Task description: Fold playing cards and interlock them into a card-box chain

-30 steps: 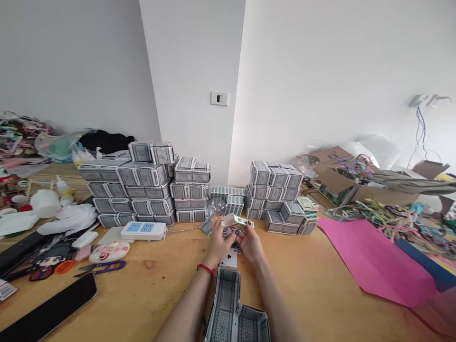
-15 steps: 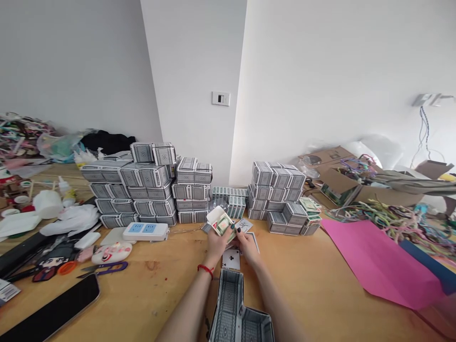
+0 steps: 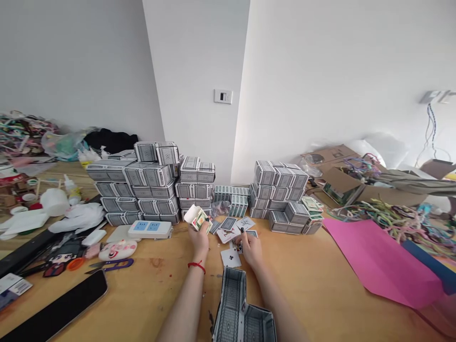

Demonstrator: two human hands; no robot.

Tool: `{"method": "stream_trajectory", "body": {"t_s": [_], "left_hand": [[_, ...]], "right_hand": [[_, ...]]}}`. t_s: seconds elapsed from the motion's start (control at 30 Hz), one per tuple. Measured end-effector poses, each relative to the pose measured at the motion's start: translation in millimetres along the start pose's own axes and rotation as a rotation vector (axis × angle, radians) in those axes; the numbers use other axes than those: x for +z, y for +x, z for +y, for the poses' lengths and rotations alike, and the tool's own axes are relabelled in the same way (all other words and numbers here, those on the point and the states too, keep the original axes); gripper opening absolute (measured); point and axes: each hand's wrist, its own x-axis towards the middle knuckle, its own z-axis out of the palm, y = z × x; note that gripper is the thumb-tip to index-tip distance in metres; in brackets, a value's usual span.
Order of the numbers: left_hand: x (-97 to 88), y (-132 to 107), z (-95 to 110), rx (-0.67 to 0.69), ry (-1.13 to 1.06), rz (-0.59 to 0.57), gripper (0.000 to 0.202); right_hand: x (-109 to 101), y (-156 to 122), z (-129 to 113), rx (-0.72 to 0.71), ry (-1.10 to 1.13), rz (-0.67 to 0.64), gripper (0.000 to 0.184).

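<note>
My left hand (image 3: 200, 241) is closed around a small playing-card box (image 3: 200, 219) with green and red print and its white flap up. My right hand (image 3: 250, 247) has its fingers curled in over loose playing cards; whether a card is pinched in them is hidden. Near it lie a joker card (image 3: 227, 234), a face-down card (image 3: 228, 223) and a club card (image 3: 231, 258). Close to my body, between my forearms, stands an L-shaped open tray (image 3: 233, 289) made of grey-patterned cards.
Stacks of grey card-covered blocks stand at the back left (image 3: 149, 175) and back right (image 3: 280, 175). Several card boxes (image 3: 238, 205) sit between them. Leftward are a power strip (image 3: 151, 229), scissors (image 3: 114, 264) and a phone (image 3: 60, 308). Pink paper (image 3: 377, 256) and tangled cords (image 3: 388, 209) lie right.
My hands have come apart. The left has carried the card box to the left, while the right stays over the cards. The joker card and face-down card now show on the table.
</note>
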Motion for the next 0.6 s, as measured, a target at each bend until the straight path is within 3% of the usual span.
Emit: {"method": "stream_trajectory", "body": {"t_s": [0.2, 0.3, 0.4, 0.6], "left_hand": [[-2.5, -1.3, -5.4, -0.07, -0.022, -0.015, 0.028], [-4.5, -2.3, -9.2, -0.119, -0.021, -0.042, 0.024], [-6.5, -2.4, -12.3, -0.152, -0.018, -0.062, 0.024], [-9.1, -4.3, -12.9, -0.165, 0.021, -0.072, 0.024]], "right_hand": [[5.0, -0.7, 2.6, -0.057, 0.011, -0.099, 0.021], [8.7, -1.1, 4.7, -0.05, 0.077, -0.073, 0.023], [10.0, 0.1, 7.5, -0.018, 0.197, -0.064, 0.008], [5.7, 6.0, 12.5, 0.056, 0.362, -0.047, 0.023]]}}
